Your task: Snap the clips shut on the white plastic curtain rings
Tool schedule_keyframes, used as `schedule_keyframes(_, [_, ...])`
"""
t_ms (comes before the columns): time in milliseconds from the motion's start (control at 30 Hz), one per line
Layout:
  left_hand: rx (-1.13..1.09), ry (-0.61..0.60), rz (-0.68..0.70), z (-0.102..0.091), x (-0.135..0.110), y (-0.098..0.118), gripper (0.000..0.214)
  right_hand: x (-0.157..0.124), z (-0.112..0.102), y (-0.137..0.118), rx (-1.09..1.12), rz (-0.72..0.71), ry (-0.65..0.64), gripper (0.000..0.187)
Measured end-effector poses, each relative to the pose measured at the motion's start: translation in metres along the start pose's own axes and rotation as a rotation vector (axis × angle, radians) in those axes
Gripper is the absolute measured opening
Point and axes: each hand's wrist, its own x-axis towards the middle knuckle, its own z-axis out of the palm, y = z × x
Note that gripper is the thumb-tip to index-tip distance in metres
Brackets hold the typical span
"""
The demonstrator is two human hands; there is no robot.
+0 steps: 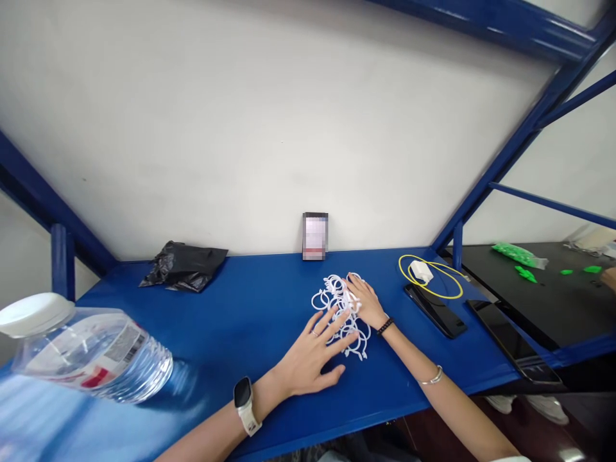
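A small heap of thin white plastic loops (pixel 338 296), each with little knobs at its ends, lies on the blue shelf top (pixel 240 333). My left hand (pixel 308 359) is spread over the near left side of the heap, its fingertips on or just above the loops. Against the far right side rests my right hand (pixel 368 305), palm down with the fingers stretched out and partly over the loops. Neither hand grips anything that I can see. Some loops are hidden under the fingers.
A large water bottle (pixel 106 353) stands at the left, before a black plastic bag (pixel 185 266). A phone (pixel 315 236) leans on the wall. Rightward lie a white charger (pixel 421 272), yellow cable (pixel 455 295), black phone-like device (pixel 436 310), and another phone (pixel 513 343). Blue frame bars (pixel 500 163) slant overhead.
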Motion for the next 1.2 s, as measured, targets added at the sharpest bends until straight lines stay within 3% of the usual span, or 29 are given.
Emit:
schedule_keyframes(200, [0.011, -0.058, 0.201, 0.003, 0.0, 0.011, 0.061, 0.003, 0.024, -0.054, 0.088, -0.187, 0.003, 0.04])
schedule_keyframes(400, [0.16, -0.055, 0.216, 0.009, 0.0, 0.012, 0.05, 0.001, 0.016, -0.091, 0.37, -0.326, -0.05, 0.038])
schedule_keyframes(500, [0.197, -0.028, 0.191, 0.009, 0.0, 0.009, 0.048, 0.001, 0.005, -0.088, 0.474, -0.304, -0.059, 0.037])
schedule_keyframes(633, [0.199, -0.024, 0.135, 0.008, 0.0, 0.001, 0.046, 0.006, -0.005, -0.071, 0.447, -0.273, 0.024, 0.035])
schedule_keyframes(800, [0.163, 0.027, -0.079, 0.006, -0.004, -0.027, 0.045, 0.012, -0.012, -0.041, 0.371, -0.278, 0.095, 0.028])
schedule_keyframes(967, [0.155, 0.14, -0.392, 0.004, -0.009, -0.065, 0.043, 0.007, -0.023, -0.015, 0.327, -0.267, -0.077, 0.031])
schedule_keyframes(1100, [0.187, 0.221, -0.49, 0.004, -0.012, -0.081, 0.041, -0.004, -0.025, -0.015, 0.25, -0.297, -0.256, 0.058])
schedule_keyframes(1200, [0.226, 0.249, -0.522, 0.004, -0.013, -0.083, 0.043, -0.01, -0.02, -0.026, 0.209, -0.313, -0.303, 0.073])
